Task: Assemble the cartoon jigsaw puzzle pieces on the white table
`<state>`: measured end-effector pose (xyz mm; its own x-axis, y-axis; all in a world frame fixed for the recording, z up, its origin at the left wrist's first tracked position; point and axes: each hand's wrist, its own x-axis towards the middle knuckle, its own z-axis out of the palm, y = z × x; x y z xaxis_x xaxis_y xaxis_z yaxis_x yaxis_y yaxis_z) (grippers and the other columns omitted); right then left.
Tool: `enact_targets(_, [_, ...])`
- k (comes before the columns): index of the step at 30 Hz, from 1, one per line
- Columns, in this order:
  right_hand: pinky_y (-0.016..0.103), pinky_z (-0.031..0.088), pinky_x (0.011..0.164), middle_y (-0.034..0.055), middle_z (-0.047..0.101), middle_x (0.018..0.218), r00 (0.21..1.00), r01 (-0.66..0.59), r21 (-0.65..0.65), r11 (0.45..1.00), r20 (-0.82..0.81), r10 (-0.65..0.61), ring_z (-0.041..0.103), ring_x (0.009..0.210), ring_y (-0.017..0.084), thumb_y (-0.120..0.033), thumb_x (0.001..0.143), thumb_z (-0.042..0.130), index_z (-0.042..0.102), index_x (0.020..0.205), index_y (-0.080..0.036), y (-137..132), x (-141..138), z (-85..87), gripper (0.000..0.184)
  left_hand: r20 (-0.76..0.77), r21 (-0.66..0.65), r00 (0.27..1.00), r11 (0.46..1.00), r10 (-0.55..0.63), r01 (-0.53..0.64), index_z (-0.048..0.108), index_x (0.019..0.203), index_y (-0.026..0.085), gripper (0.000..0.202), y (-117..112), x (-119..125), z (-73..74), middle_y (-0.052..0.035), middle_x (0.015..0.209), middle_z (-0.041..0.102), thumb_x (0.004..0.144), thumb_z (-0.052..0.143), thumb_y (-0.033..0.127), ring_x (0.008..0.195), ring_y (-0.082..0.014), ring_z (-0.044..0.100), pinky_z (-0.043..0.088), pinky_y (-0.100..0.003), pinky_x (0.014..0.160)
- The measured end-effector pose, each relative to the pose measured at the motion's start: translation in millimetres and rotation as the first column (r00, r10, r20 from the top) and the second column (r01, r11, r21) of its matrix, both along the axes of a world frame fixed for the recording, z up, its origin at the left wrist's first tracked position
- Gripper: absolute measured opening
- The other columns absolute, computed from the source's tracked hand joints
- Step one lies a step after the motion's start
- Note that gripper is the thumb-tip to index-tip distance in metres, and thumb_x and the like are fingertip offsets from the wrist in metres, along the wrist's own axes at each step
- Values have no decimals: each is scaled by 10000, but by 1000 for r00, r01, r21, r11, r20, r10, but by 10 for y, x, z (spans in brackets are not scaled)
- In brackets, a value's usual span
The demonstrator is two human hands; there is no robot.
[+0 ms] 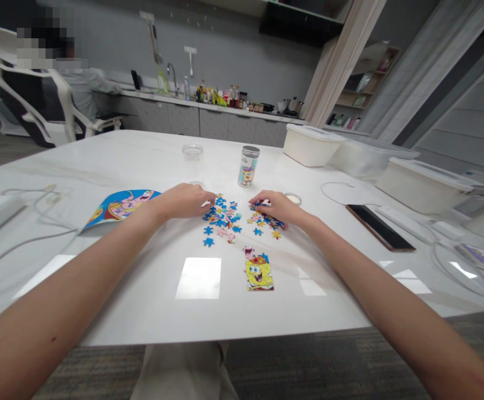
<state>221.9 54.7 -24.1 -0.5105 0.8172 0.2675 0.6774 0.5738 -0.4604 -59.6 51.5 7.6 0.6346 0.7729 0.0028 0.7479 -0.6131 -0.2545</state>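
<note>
Loose jigsaw pieces in blue, pink and yellow lie in a pile on the white table. My left hand rests at the pile's left edge, fingers curled; anything between their tips is hidden. On the right, my right hand lies low over a second cluster of pieces, its fingers stretched out and apart, touching pieces. Nearer to me is a joined puzzle section showing a yellow cartoon face, with a pink piece at its top left. Beside my left forearm lies a curved cartoon picture sheet.
Behind the pieces stand a clear jar and a cartoon-labelled canister. A round lid lies behind my right hand. To the right are a dark phone, cables and lidded plastic bins. A person sits at the far left.
</note>
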Motion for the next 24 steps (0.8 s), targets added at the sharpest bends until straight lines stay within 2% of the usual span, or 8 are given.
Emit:
enact_targets(4, [270, 462, 772, 41, 716, 952, 999, 43, -51, 998, -13, -44, 613, 806, 141, -137, 790, 634, 706, 1057, -183, -5, -11, 14, 281, -16, 1, 1000, 1000, -8, 8, 661, 1104, 236, 368, -4, 0, 5, -88, 893, 713, 914, 365, 345, 806, -212, 665, 448, -292, 690])
enact_targets(7, [262, 448, 729, 32, 704, 871, 998, 57, -85, 995, -17, -58, 587, 743, 131, -150, 799, 617, 727, 1005, -172, -10, -23, 22, 234, -11, -8, 1000, 1000, -2, 2, 659, 1103, 241, 364, -3, -2, 5, -84, 907, 714, 912, 369, 349, 808, -207, 664, 447, -289, 693])
enact_targets(10, [271, 453, 755, 52, 687, 920, 1000, 15, -54, 998, -26, -17, 596, 792, 141, -143, 803, 602, 746, 926, -174, -35, -32, 41, 193, -8, -10, 1000, 1000, 4, -4, 660, 1096, 238, 366, -2, -2, 5, -85, 889, 712, 908, 371, 358, 798, -205, 663, 450, -289, 695])
enact_targets(14, [289, 462, 840, 63, 645, 1031, 996, -92, -26, 995, -4, 92, 610, 897, 158, -140, 772, 645, 743, 979, -211, -90, -38, 67, 240, -10, -12, 1000, 1000, 13, -13, 658, 1102, 238, 365, -8, 7, 8, -80, 881, 709, 903, 372, 348, 800, -198, 660, 451, -284, 702])
enact_targets(17, [305, 462, 864, 67, 647, 997, 989, -148, -28, 989, 17, 149, 617, 897, 164, -212, 795, 664, 752, 919, -203, -104, -49, 61, 152, -8, -6, 1000, 1000, 7, -7, 660, 1100, 238, 368, -15, 13, 9, -80, 871, 704, 902, 367, 338, 788, -200, 658, 450, -287, 694])
enact_targets(20, [315, 455, 829, 71, 667, 901, 990, -139, 48, 989, 21, 138, 609, 851, 168, -231, 833, 625, 747, 842, -174, -94, -77, 53, 135, -4, 1, 1000, 1000, 5, -5, 662, 1103, 238, 369, -17, 13, 6, -80, 867, 700, 900, 369, 336, 791, -204, 658, 450, -289, 697])
enact_targets(22, [314, 448, 798, 69, 679, 858, 993, -109, 79, 991, -26, 111, 598, 816, 164, -223, 836, 611, 742, 838, -162, -105, -105, 71, 145, -1, -4, 1000, 1000, 12, -12, 662, 1106, 241, 367, -14, 12, 4, -76, 871, 701, 899, 374, 336, 802, -203, 659, 451, -288, 709])
enact_targets(24, [293, 447, 735, 57, 688, 840, 986, -116, -10, 993, -122, 114, 590, 762, 145, -243, 845, 596, 735, 915, -160, -147, -139, 112, 176, 2, -12, 1000, 1000, 18, -18, 662, 1107, 241, 365, -10, 12, 1, -74, 879, 703, 902, 375, 337, 815, -201, 658, 453, -289, 726])
